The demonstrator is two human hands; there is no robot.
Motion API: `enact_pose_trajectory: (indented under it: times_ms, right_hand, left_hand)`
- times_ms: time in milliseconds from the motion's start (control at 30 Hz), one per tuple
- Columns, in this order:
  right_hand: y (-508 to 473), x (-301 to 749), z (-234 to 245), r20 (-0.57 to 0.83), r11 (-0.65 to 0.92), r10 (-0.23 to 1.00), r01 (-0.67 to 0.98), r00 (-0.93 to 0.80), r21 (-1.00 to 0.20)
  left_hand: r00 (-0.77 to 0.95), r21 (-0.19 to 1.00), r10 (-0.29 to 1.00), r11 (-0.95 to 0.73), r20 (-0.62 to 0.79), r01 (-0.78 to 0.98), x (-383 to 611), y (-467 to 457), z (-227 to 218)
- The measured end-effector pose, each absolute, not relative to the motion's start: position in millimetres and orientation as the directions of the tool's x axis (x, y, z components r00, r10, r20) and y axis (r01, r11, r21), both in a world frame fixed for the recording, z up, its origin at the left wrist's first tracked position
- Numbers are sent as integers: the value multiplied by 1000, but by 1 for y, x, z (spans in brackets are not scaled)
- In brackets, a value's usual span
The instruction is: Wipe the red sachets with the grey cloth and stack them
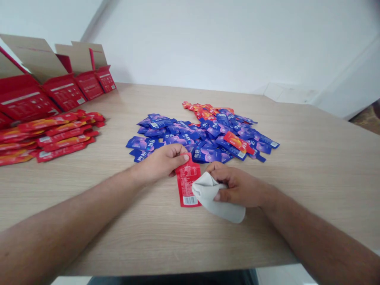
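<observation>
A red sachet (186, 183) lies flat on the wooden table (311, 166) just in front of me, barcode end toward me. My left hand (162, 163) pinches its far end with closed fingers. My right hand (237, 185) is closed around a bunched white cloth (213, 198), which touches the sachet's right edge. Just beyond both hands spreads a loose pile of blue sachets (190, 138) with a few red ones (237, 142) mixed in.
A stack of red sachets (50, 136) lies at the left. Behind it stand several open red cardboard boxes (63, 89) with raised flaps. A white wall rises behind the table's far edge.
</observation>
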State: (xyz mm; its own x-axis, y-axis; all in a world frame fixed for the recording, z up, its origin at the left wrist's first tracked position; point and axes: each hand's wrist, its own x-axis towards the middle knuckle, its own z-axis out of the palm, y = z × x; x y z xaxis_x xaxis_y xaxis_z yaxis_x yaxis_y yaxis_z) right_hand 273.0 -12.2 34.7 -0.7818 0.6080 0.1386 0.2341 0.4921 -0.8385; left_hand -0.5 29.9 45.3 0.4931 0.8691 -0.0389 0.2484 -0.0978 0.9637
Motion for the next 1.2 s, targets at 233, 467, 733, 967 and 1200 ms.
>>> enact_pose_trajectory:
  times_ms: [233, 467, 733, 967, 1200]
  right_hand:
    - [-14, 265, 27, 47, 415, 692, 344, -720, -842]
    - [-12, 269, 26, 95, 379, 834, 441, -543, -814]
    - [-13, 269, 26, 99, 328, 904, 526, -417, -785]
    - [-22, 277, 47, 279, 306, 946, 734, -164, -607]
    - [-33, 262, 40, 534, 631, 707, 753, -462, -184]
  left_hand:
    - [458, 970, 889, -104, -9, 222, 17, 16, 13]
    - [435, 999, 900, -34, 21, 23, 21, 16, 1]
    - [410, 997, 912, -9, -22, 73, 23, 11, 9]
    - [387, 976, 922, -81, -3, 202, 25, 8, 14]
    - [411, 950, 912, -130, 2, 283, 29, 5, 10]
